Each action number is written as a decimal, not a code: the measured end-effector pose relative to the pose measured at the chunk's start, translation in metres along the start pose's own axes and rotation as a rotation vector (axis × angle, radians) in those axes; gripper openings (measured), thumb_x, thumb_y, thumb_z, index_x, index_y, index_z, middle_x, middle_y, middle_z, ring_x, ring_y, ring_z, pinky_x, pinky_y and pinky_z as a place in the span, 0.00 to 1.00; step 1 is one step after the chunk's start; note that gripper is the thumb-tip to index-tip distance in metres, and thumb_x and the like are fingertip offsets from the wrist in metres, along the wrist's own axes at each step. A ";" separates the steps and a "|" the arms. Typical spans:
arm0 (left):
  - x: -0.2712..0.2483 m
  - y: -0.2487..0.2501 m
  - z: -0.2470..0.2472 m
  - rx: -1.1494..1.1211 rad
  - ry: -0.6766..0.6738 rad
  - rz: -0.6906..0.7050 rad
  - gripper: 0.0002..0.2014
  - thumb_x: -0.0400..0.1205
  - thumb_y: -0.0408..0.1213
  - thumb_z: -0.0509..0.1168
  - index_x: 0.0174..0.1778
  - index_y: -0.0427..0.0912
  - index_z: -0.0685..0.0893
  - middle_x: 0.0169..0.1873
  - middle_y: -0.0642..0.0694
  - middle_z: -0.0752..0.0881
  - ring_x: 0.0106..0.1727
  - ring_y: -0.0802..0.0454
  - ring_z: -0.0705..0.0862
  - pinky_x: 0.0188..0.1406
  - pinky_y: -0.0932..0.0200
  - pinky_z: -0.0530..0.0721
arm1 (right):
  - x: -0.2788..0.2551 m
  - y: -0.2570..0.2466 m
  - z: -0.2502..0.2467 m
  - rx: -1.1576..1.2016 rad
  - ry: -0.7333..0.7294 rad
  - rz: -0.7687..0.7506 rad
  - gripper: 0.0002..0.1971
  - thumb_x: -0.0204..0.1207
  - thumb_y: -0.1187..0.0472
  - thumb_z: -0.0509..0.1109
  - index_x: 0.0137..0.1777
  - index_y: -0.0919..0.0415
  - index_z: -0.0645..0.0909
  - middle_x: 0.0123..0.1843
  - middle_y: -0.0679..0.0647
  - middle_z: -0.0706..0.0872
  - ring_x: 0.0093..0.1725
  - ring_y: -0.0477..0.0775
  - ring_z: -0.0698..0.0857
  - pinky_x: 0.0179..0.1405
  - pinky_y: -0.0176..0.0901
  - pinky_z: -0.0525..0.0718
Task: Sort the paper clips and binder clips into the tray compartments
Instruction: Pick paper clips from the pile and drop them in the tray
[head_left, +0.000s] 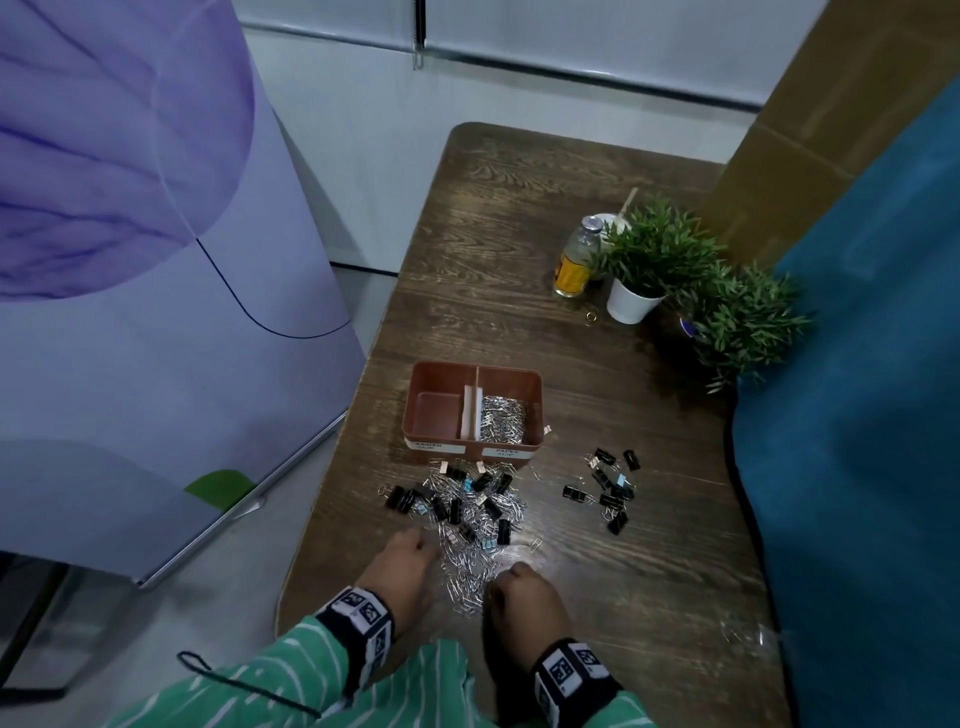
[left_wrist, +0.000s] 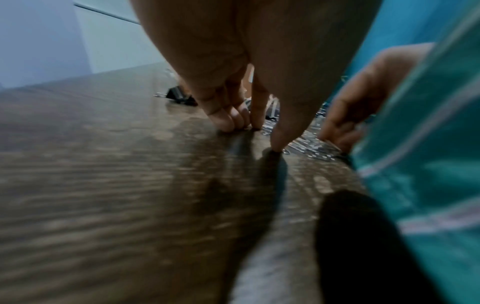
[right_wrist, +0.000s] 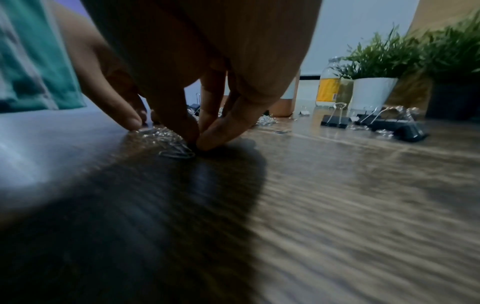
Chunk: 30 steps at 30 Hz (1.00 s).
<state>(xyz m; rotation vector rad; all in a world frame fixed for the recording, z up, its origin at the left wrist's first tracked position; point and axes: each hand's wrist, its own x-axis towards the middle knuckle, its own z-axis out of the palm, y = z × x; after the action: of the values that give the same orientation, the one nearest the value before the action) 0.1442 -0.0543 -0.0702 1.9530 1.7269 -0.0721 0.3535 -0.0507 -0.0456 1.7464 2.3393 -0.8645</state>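
A brown two-compartment tray (head_left: 475, 368) stands mid-table; its left compartment (head_left: 436, 415) holds nothing and its right one holds silver paper clips (head_left: 503, 418). In front of it black binder clips (head_left: 452, 506) lie mixed with paper clips, and a pile of paper clips (head_left: 465, 577) runs toward me. My left hand (head_left: 423, 543) stands at the pile's left edge, straight fingers (left_wrist: 228, 123) and thumb tip on the table. My right hand (head_left: 501, 579) is at the pile's right edge, with thumb and fingertip (right_wrist: 207, 142) pinched together against the clips (right_wrist: 166, 139). A separate group of binder clips (head_left: 610, 493) lies to the right.
A bottle (head_left: 574, 260) and two potted plants (head_left: 644, 265) (head_left: 743, 322) stand at the far right. Blue cloth (head_left: 857, 415) borders the table's right side, and a purple appliance (head_left: 130, 260) stands to the left. A few loose paper clips (head_left: 735, 631) lie near right.
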 end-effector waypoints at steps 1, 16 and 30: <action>0.001 0.007 0.001 -0.017 -0.018 0.022 0.22 0.80 0.37 0.66 0.71 0.47 0.78 0.68 0.48 0.75 0.65 0.51 0.75 0.67 0.59 0.76 | 0.003 -0.005 0.001 0.006 -0.005 -0.009 0.11 0.78 0.59 0.66 0.52 0.57 0.90 0.53 0.55 0.86 0.50 0.55 0.86 0.50 0.38 0.78; 0.002 0.002 0.004 -0.026 -0.179 -0.008 0.26 0.77 0.41 0.65 0.74 0.47 0.73 0.69 0.46 0.75 0.63 0.45 0.82 0.62 0.52 0.81 | -0.005 0.010 0.003 0.000 -0.059 0.032 0.29 0.72 0.49 0.73 0.73 0.49 0.73 0.68 0.50 0.73 0.65 0.55 0.79 0.65 0.44 0.79; 0.013 -0.014 -0.012 -0.333 0.067 0.013 0.11 0.76 0.38 0.66 0.52 0.58 0.82 0.46 0.62 0.81 0.43 0.65 0.81 0.45 0.70 0.80 | -0.002 -0.006 -0.001 -0.056 -0.004 -0.082 0.33 0.67 0.40 0.66 0.75 0.39 0.67 0.72 0.50 0.70 0.70 0.57 0.71 0.60 0.52 0.85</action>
<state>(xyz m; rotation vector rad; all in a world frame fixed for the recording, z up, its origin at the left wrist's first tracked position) 0.1293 -0.0372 -0.0693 1.7369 1.6463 0.2716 0.3491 -0.0531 -0.0416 1.6363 2.4235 -0.8042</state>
